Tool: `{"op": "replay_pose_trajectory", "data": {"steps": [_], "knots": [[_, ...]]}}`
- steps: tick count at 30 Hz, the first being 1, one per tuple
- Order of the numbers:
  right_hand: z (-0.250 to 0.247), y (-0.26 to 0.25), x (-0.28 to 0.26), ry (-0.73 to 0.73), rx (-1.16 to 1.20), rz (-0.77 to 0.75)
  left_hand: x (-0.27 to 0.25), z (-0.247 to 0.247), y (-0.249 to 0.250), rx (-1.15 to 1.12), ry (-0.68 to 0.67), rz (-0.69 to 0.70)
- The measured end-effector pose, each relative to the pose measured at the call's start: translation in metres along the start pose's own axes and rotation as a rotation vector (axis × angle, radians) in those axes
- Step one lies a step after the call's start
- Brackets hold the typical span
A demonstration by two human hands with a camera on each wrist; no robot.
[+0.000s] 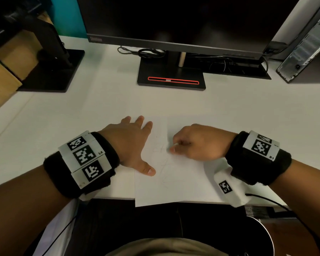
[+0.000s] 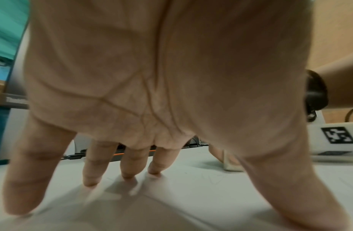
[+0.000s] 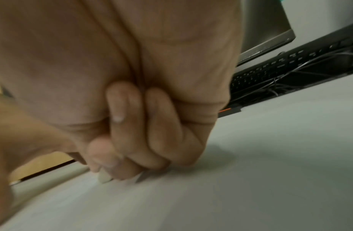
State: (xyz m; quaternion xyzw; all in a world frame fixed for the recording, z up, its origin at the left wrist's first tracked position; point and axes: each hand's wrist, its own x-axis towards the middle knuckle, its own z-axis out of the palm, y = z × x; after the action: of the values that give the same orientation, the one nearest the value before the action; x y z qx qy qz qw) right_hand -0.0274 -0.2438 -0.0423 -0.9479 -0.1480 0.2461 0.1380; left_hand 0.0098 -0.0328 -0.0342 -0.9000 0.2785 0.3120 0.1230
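Note:
A white sheet of paper [image 1: 174, 187] with faint pencil scribbles lies on the white desk, its near end hanging over the front edge. My left hand [image 1: 135, 145] lies flat on the sheet's left side, fingers spread and straight; in the left wrist view those fingertips [image 2: 128, 173] press the paper [image 2: 191, 195]. My right hand [image 1: 181, 145] is curled and pinches a small whitish eraser [image 1: 174, 145] against the scribbles. That eraser [image 2: 232, 166] shows as a pale block beyond the left thumb, and its tip [image 3: 104, 178] pokes out under the right hand's curled fingers [image 3: 132, 125].
A dark monitor [image 1: 174, 21] on a black stand [image 1: 171, 78] faces me, with a black keyboard [image 1: 238, 65] and cables tucked behind it. A computer tower [image 1: 307, 43] stands at the back right. A second black stand [image 1: 52, 71] and a cardboard box [image 1: 7, 61] are at the left.

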Motion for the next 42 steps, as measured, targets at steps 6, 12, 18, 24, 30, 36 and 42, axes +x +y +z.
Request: {"op": "replay_pose_trajectory", "data": {"steps": [6, 12, 18, 24, 30, 36, 42], "knots": [[-0.005, 0.006, -0.004, 0.042, 0.028, 0.035, -0.001, 0.0, 0.0, -0.006, -0.005, 0.0], [-0.004, 0.004, -0.008, 0.035, 0.05, 0.033, 0.0, 0.0, 0.0, -0.008, -0.007, 0.002], [0.002, -0.005, -0.004, -0.009, 0.017, -0.011, -0.001, 0.0, -0.001, -0.012, -0.002, 0.0], [0.002, -0.007, 0.002, 0.006, -0.001, -0.03, -0.001, 0.0, 0.0, -0.017, -0.003, 0.0], [-0.005, -0.002, 0.007, 0.049, 0.016, 0.011, -0.001, 0.001, -0.001, -0.028, -0.007, 0.005], [-0.005, -0.007, 0.011, 0.033, 0.018, 0.004, 0.001, 0.0, -0.002, -0.018, -0.023, 0.008], [0.0, -0.018, 0.01, -0.017, -0.015, -0.057, 0.0, -0.001, -0.002, -0.023, -0.025, 0.007]]}}
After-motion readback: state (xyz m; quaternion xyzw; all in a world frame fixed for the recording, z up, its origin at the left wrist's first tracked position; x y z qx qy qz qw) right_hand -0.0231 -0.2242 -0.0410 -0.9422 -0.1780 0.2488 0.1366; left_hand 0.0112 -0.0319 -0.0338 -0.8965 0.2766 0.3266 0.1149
